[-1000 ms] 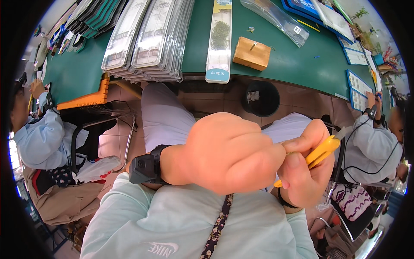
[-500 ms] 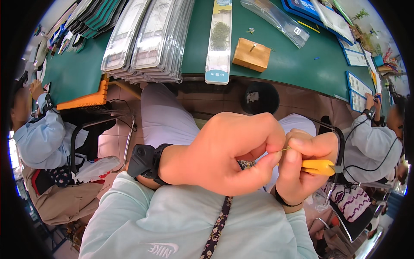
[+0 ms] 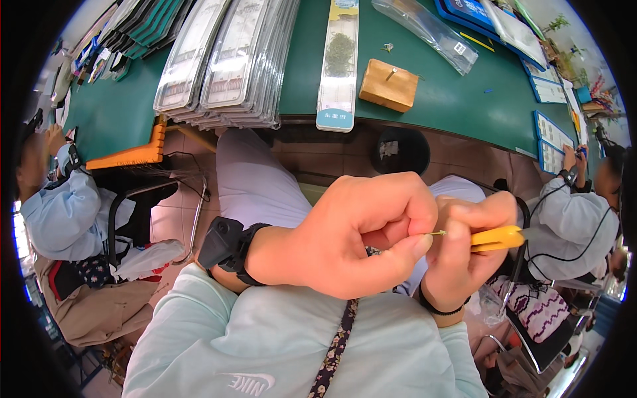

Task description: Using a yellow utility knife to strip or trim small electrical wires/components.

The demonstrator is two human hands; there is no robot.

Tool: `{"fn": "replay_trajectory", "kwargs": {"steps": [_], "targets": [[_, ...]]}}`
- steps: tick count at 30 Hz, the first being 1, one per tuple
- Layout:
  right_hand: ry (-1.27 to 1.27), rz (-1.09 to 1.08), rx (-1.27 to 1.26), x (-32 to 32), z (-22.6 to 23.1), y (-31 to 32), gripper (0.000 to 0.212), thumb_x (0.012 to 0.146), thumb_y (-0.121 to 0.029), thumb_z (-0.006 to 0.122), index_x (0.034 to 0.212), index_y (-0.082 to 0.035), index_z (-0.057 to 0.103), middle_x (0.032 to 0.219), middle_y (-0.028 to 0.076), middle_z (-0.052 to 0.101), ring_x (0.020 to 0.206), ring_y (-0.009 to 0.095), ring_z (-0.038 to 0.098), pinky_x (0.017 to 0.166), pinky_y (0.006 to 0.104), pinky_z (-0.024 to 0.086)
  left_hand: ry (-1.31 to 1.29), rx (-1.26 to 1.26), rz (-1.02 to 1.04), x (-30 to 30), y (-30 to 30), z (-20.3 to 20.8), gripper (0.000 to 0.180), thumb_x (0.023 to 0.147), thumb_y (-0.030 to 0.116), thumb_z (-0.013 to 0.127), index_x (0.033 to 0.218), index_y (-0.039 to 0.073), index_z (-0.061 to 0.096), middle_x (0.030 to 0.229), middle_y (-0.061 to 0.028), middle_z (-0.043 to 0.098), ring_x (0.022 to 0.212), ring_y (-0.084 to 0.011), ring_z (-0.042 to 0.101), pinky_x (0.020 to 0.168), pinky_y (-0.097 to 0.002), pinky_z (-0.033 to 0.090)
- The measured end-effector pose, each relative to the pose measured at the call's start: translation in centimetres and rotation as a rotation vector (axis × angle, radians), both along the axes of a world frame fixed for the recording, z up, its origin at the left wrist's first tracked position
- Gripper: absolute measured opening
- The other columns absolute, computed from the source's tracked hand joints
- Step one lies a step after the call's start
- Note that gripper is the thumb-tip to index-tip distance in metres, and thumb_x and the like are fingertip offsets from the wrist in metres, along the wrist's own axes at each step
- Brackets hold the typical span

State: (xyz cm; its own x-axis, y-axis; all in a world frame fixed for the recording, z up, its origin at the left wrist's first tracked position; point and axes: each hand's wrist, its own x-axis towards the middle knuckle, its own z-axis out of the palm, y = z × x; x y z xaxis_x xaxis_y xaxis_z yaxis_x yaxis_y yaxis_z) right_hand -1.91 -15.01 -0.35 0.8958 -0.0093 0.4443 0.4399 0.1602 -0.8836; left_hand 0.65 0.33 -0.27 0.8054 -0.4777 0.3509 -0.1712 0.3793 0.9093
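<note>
In front of my chest, my left hand (image 3: 358,232) pinches a thin yellow-green stem-like strand (image 3: 436,233) between thumb and forefinger. The strand's tip pokes out toward my right hand (image 3: 454,259), with a small pale bit at its end. My right hand's fingers are curled around a yellow-handled tool (image 3: 497,239). The tool's grey, blade-like end points right, away from the strand, and is blurred. Whether the right fingertips touch the strand's tip I cannot tell. A black wrist camera (image 3: 225,244) is strapped to my left wrist.
On the green table (image 3: 458,99) ahead stand a wooden block (image 3: 388,86) with a metal pin, a long clear-lidded box (image 3: 340,73) with green strands, and stacked clear cases (image 3: 245,66). A dark bin (image 3: 400,151) sits below. Co-workers sit at left (image 3: 66,212) and right (image 3: 570,219).
My right fingertips have moved slightly off the strand's tip, baring its end. The yellow-handled tool has shifted up and right. My left hand has barely moved.
</note>
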Motion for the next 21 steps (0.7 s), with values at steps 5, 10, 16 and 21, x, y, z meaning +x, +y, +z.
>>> {"fn": "replay_trajectory", "kwargs": {"steps": [5,10,16,21], "targets": [[0.142,0.186,0.141,-0.22,0.26,0.34,0.022,0.078,0.01,0.05,0.097,0.001,0.044,0.067,0.004,0.048,0.054,0.006,0.039,0.048,0.0209,0.03,0.026,-0.015,-0.01,0.06,0.24,0.24,0.008,0.077,0.0,0.055,0.077,0.001,0.047,0.065,0.0018,0.045,0.05,-0.002,0.031,0.044,-0.0192,0.022],[0.213,0.247,0.21,-0.38,0.48,0.34,0.02,0.078,0.01,0.052,0.096,0.002,0.046,0.068,0.004,0.049,0.055,0.004,0.039,0.048,0.0205,0.03,0.063,-0.076,0.01,-0.2,0.15,0.18,0.007,0.077,0.0,0.054,0.078,0.001,0.047,0.066,0.0015,0.046,0.05,-0.0017,0.031,0.043,-0.019,0.021],[0.276,0.289,0.258,-0.64,0.6,0.19,0.02,0.077,0.009,0.054,0.095,0.003,0.047,0.075,0.008,0.056,0.061,0.005,0.046,0.054,0.0191,0.037,0.036,-0.12,0.011,-0.31,0.0,0.12,0.008,0.076,0.0,0.055,0.078,0.001,0.048,0.063,0.0018,0.046,0.048,-0.0017,0.03,0.042,-0.0191,0.021],[0.318,0.268,0.28,-0.9,0.71,0.23,0.02,0.077,0.007,0.057,0.093,0.003,0.047,0.082,0.009,0.059,0.069,0.007,0.052,0.064,0.0183,0.042,-0.06,-0.048,0.081,-0.3,0.03,0.09,0.009,0.074,0.001,0.057,0.078,0.0,0.049,0.063,0.0009,0.048,0.045,-0.0018,0.031,0.04,-0.0196,0.022]]}}
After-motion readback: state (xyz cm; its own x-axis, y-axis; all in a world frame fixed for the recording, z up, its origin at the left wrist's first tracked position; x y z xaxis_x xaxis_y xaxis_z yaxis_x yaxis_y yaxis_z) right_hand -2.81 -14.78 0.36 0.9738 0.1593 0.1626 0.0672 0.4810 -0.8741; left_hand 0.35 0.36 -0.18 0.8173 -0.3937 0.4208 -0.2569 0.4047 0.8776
